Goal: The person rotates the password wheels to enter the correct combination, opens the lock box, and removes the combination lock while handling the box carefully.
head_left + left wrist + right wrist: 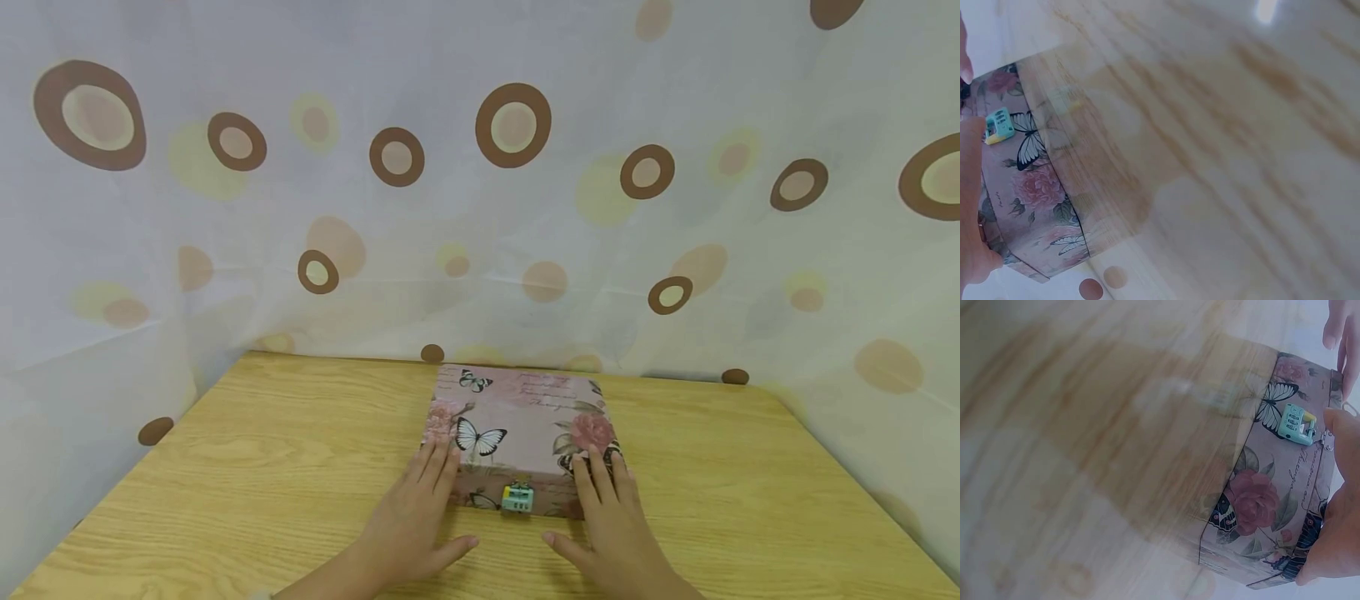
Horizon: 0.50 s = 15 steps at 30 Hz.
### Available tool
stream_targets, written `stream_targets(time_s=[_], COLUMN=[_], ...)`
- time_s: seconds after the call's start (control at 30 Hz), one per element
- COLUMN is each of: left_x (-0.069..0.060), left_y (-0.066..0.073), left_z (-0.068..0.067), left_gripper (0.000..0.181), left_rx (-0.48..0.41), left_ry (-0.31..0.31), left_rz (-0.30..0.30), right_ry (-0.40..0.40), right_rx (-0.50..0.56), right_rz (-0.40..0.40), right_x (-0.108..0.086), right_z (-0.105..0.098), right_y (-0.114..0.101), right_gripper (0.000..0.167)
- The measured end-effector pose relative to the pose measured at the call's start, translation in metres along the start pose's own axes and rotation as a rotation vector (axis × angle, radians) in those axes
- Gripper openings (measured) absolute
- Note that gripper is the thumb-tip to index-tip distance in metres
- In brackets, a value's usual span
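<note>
My left hand (408,517) lies at the near left corner of a pink box (536,417), and my right hand (615,529) lies at the near right corner. The fingers of both hands are released, stretched forward and nearly straight, with their tips over the near edge of the lid; they are not clenched around anything. My thumbs point inward, toward each other, in front of the box and apart from it. My left hand is cut off at the frame edge in its own wrist view, so I cannot quite tell how firmly those fingers press.

The box sits straight ahead of me on the wooden table (247,467), its far side near the table's back edge, its lid down. A small teal and yellow padlock (517,498) hangs at the middle of its front, between my hands and touching neither, by a metal clasp (1328,441). It has number wheels, too small for me to read. A white butterfly (480,437) and a pink rose (592,431) are printed on the lid, along with lines of script. Behind the table hangs a pale cloth (450,67) patterned with brown rings and soft dots.
</note>
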<state>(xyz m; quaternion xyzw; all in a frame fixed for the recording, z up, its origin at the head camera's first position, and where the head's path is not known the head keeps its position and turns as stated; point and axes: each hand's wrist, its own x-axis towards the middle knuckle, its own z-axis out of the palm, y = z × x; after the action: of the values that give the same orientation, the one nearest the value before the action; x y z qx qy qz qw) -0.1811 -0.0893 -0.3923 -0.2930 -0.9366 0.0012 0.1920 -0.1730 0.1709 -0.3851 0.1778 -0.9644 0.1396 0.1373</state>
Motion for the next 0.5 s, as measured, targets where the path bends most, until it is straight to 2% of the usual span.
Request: stream_targets(time_s=[0.5], left_x=[-0.0015], left_y=[0.0008], left_z=[-0.0015], left_gripper=[0.087], left_rx=[-0.005], left_ry=[0.003], left_rz=[-0.005], right_ry=[-0.02], right_rx=[0.023], right_rz=[0.013], right_x=[0.0005], right_z=[-0.0003], right_y=[0.0004], right_gripper=[0.09])
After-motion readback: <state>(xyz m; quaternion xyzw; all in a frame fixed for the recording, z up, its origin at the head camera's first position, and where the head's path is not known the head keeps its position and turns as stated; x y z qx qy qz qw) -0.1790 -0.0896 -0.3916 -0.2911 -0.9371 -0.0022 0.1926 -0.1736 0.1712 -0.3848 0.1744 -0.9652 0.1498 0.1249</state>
